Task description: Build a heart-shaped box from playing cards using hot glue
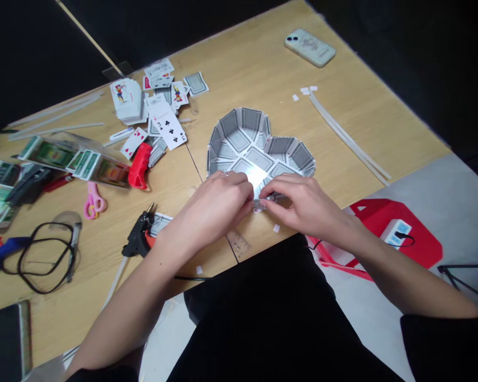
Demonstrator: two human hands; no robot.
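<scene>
A heart-shaped box [252,158] made of grey-backed playing cards lies on the wooden table, its upright card walls standing round a floor of cards. At its near edge, my left hand [228,197] is closed, with the fingertips at the wall and partly hidden. My right hand [292,199] pinches a playing card [258,203] at that same edge, thumb and fingers together. Left of my left wrist lies a black glue gun [139,233] with its nozzle pointing up, beside a card partly under my forearm.
Loose playing cards [165,119], a red-handled tool [140,167], pink scissors [93,201] and clear card boxes [77,159] occupy the left. Glue sticks [348,138] and a phone [309,48] lie right. A black cable [43,254] loops at left. A power strip [396,233] sits below the table.
</scene>
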